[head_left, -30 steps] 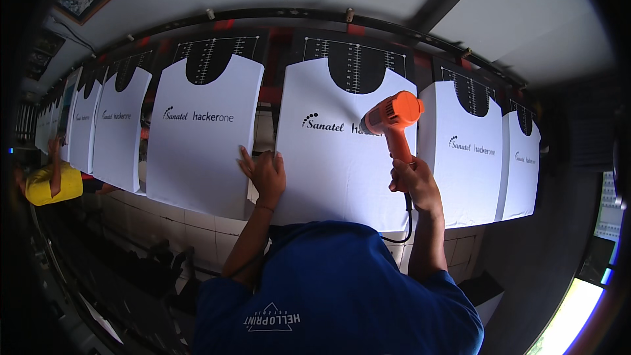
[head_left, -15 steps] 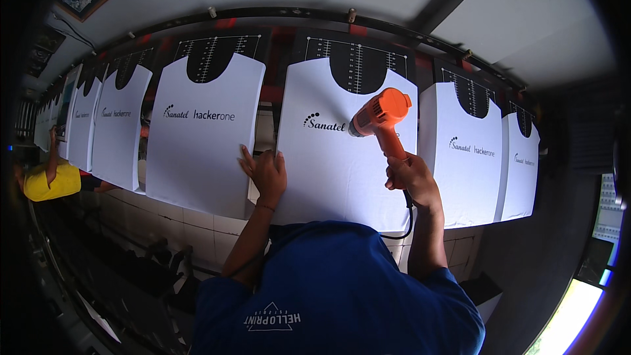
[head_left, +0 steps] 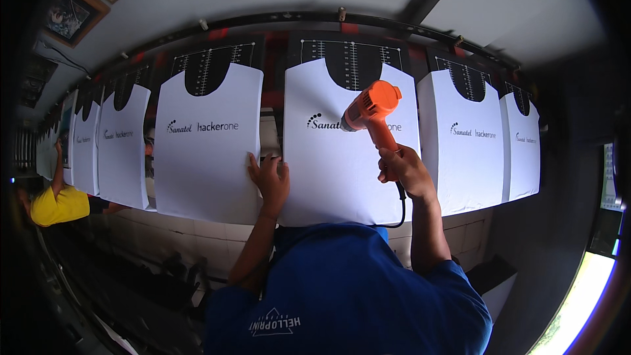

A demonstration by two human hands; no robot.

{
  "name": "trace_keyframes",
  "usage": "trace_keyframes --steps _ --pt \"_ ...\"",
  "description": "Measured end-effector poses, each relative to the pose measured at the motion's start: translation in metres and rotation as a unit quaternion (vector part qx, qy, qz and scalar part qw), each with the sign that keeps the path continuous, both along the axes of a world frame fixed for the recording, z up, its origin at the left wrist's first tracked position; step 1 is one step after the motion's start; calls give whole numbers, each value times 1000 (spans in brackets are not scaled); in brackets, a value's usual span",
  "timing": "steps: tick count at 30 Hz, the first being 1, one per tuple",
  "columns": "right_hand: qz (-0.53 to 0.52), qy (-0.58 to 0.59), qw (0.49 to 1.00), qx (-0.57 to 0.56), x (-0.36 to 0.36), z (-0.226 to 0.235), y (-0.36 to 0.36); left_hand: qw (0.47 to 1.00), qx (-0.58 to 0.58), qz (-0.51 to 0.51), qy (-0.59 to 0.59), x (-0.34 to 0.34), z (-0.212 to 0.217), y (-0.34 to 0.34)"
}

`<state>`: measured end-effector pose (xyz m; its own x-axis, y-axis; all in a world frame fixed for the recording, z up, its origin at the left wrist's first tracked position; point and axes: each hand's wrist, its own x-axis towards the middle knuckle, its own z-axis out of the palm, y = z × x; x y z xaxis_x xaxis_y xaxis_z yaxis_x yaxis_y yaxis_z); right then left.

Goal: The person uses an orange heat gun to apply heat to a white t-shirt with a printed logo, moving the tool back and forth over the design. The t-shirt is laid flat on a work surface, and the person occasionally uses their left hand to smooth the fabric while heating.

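My right hand is wrapped round the handle of an orange heat gun. Its nozzle points left, over the dark printed lettering on a white T-shirt in front of me, and covers part of that print. The T-shirt is stretched flat on a black board with white ruler marks, which shows in the neck opening. My left hand has its fingers spread at the gap between this board and the one to the left. Its fingertips are at the right edge of the left-hand T-shirt; whether they press on it I cannot tell.
More white printed T-shirts on boards run in a row to the left and right. A dark rail passes behind them. The gun's black cord hangs below my right hand. At far left, a person in a yellow shirt reaches toward the row.
The heat gun has moved slightly left along the print, covering more of its left word. My left hand stays by the gap. The whole view has shifted a little.
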<state>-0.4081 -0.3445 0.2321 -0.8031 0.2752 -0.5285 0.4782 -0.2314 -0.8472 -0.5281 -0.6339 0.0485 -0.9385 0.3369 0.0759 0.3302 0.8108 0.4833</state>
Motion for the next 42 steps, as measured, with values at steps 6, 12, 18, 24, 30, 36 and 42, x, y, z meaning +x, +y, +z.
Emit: trace_keyframes --steps 6,12,18,24,30,36,42 --pt "-35 -3 999 6 -8 0 -13 989 148 -25 -17 -7 7 -41" --pt "-52 -27 998 8 -14 4 -21 996 11 42 82 -20 -9 -88" --pt "-76 -42 995 57 -12 3 -36 970 -155 152 108 -62 -17 -132" --pt "-91 -53 993 53 -11 8 -42 928 -223 288 79 -132 -30 -211" --pt "-92 -50 993 62 -15 3 -55 897 -249 360 65 -186 -25 -262" --pt "-79 -46 995 46 -21 4 -60 893 -242 373 75 -201 -20 -262" --pt "-76 -28 995 56 -29 6 -71 895 -234 369 90 -200 -18 -264"
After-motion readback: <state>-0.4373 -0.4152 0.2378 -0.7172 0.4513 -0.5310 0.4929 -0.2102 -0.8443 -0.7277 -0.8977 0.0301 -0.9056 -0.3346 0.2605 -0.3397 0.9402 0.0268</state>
